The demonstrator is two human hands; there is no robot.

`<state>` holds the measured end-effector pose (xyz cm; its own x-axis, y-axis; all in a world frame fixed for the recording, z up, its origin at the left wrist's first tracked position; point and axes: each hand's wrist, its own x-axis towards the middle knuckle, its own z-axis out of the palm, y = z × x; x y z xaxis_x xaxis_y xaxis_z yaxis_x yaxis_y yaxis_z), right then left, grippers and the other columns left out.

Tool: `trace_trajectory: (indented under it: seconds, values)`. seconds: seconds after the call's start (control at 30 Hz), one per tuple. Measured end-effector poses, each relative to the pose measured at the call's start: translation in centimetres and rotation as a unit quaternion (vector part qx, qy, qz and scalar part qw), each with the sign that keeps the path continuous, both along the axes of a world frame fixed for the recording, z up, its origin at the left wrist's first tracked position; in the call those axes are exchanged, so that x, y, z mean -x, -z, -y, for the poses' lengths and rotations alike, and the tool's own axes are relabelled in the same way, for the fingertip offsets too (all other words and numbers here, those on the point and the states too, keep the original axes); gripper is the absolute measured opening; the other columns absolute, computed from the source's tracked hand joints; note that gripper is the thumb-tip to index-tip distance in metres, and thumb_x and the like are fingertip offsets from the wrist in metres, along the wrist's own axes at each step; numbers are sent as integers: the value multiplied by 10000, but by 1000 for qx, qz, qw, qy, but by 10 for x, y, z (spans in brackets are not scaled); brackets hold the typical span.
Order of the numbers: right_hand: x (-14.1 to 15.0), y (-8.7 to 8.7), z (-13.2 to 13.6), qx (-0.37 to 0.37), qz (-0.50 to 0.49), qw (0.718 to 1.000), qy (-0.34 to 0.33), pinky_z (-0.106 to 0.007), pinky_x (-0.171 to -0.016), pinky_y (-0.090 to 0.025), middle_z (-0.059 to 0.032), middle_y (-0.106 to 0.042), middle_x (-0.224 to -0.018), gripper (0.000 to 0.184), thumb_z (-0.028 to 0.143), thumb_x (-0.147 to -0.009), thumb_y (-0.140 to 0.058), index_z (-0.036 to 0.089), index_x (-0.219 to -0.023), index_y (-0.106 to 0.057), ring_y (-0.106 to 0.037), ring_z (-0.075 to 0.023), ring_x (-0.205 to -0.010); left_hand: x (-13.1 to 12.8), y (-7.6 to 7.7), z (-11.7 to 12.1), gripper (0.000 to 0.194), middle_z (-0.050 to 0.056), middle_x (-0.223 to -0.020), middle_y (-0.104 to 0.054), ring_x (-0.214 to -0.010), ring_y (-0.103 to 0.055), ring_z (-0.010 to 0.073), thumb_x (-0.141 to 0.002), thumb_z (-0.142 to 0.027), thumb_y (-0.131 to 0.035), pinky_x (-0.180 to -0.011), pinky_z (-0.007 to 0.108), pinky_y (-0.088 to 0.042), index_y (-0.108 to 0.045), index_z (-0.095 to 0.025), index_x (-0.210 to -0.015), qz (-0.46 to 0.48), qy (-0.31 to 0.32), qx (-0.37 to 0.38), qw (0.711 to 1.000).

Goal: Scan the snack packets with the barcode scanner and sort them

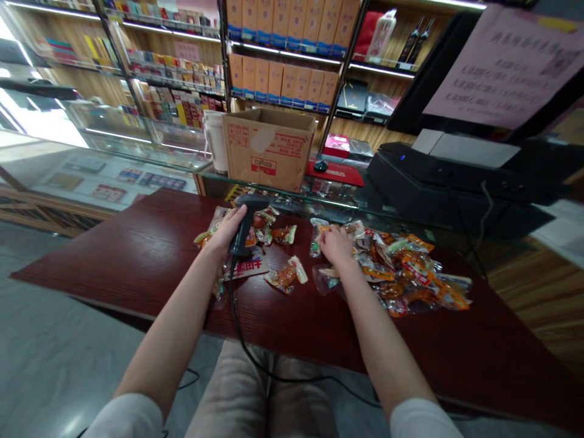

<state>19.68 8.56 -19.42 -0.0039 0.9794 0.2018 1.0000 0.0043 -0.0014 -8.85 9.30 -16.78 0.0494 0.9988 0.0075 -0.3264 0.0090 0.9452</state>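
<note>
My left hand (229,229) is wrapped round the handle of a black barcode scanner (243,228), its head tilted up and its cable hanging toward me. Around and beneath it lie several snack packets (283,234), partly covered by my hand and the scanner. One clear packet of brown food (287,275) lies alone between my hands. My right hand (336,244) rests at the left edge of a large heap of packaged snacks (410,274), fingers bent down onto a packet (316,237). Whether those fingers grip it is hidden by the hand.
An open cardboard box (269,152) stands on the glass counter beyond the dark wooden table (128,255). A white cup-like container (216,140) is beside it. A black printer-like machine (438,176) and a monitor are at the right. Stocked shelves line the back. The scanner cable (255,363) crosses my lap.
</note>
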Motion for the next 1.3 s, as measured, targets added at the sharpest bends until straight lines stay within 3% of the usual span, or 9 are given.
trace_trajectory:
  seconds: [0.17,0.3,0.53,0.7,0.9,1.0,1.1,1.2,1.3]
  values:
    - [9,-6,-1,-40,-11,999,-5,-456,-956,-395,-179,-645,-1194,280,251,-918,-508,166,-1123,-679,-533,-331,-1163,1,-2,1,399,120,-952,-722,-489,-559,107,-905,-438,-595,-409,221,-436,-578,-143,-1173,15,14,2,1000]
    - [41,-4,-26,6,-188,981,-48,-382,-897,-450,-147,-698,-1101,351,428,-910,-566,161,-1120,-653,-632,-287,-1045,2,-5,3,408,110,-948,-719,-489,-567,101,-898,-450,-610,-408,215,-445,-566,-146,-1166,21,17,5,1000]
    - [65,4,-62,212,-544,812,-11,-256,-563,-480,-14,-669,-696,28,160,-759,-622,180,-777,-619,-627,-149,-559,-1,-8,8,330,82,-892,-708,-491,-569,99,-906,-431,-610,-413,209,-448,-557,-155,-1081,27,9,11,1000]
    - [40,14,-53,114,-608,786,-22,-196,-436,-398,67,-576,-599,252,85,-580,-614,206,-798,-575,-531,-109,-482,-2,-9,10,399,64,-859,-699,-498,-574,95,-894,-461,-626,-425,205,-459,-558,-156,-1141,22,2,11,1000]
    - [-9,20,-25,83,-688,715,-93,-210,-486,-420,80,-565,-655,317,220,-618,-668,248,-898,-522,-548,-121,-525,-6,-13,12,346,46,-791,-684,-465,-557,90,-914,-434,-605,-399,200,-436,-561,-143,-1096,17,28,29,999]
    - [-18,23,-11,-24,-656,740,-145,-335,-731,-528,14,-658,-836,195,249,-685,-627,249,-818,-484,-652,-186,-783,-9,-12,14,326,33,-759,-668,-473,-564,93,-918,-427,-598,-399,196,-438,-565,-147,-1080,10,40,23,999]
    - [-16,23,-1,-106,-518,818,-226,-452,-993,-446,-54,-689,-1021,70,221,-753,-560,239,-723,-500,-631,-232,-1050,-12,-10,16,332,20,-730,-655,-467,-554,90,-916,-431,-600,-403,192,-435,-557,-159,-1101,5,47,19,999]
    - [-12,20,8,1,-362,885,-294,-484,-1076,-370,-98,-646,-1239,30,227,-749,-639,227,-733,-613,-579,-266,-1197,-14,-10,16,306,19,-720,-650,-464,-549,95,-926,-412,-584,-402,198,-430,-546,-161,-1097,1,37,22,999]
    - [-12,19,12,109,-307,898,-295,-478,-1075,-370,-125,-610,-1321,136,332,-757,-722,212,-743,-659,-558,-290,-1251,-13,-8,14,334,39,-772,-673,-461,-543,100,-915,-427,-591,-392,210,-416,-547,-163,-1115,-3,37,25,999]
